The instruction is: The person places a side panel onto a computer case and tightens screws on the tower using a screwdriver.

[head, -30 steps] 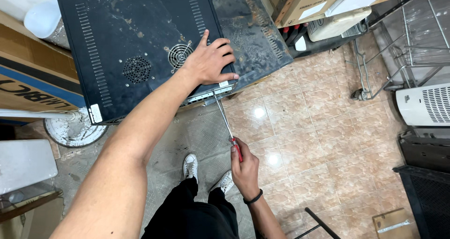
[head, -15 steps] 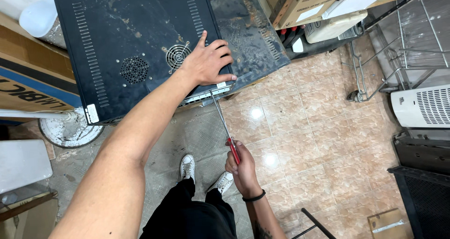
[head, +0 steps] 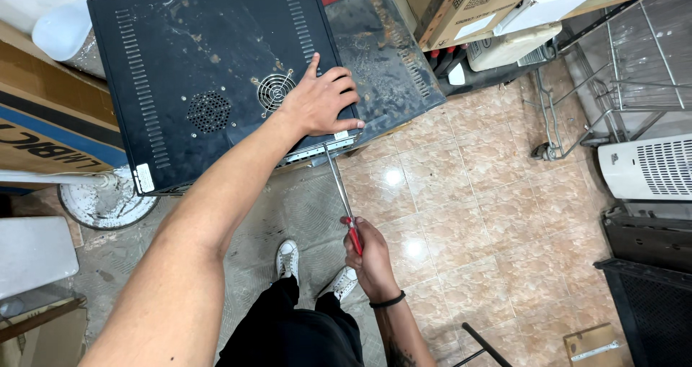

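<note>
A large black metal appliance casing (head: pixel 202 72) lies back-up, with vent slots and a round fan grille (head: pixel 275 90). My left hand (head: pixel 321 104) presses flat on its near right corner, fingers spread. My right hand (head: pixel 371 255) grips the red handle of a long screwdriver (head: pixel 340 194). The shaft points up, and its tip meets the casing's lower edge just under my left hand.
A dusty black panel (head: pixel 386 57) leans beside the casing. Cardboard boxes (head: pixel 468 7) sit at the top right, a wire rack (head: pixel 634 64) and a white heater (head: pixel 649 169) at the right. A white round base (head: pixel 101 205) stands at the left. My shoes (head: pixel 288 259) rest on tiled floor.
The view has shifted slightly. Both hands keep their places, with the screwdriver still at the casing's edge.
</note>
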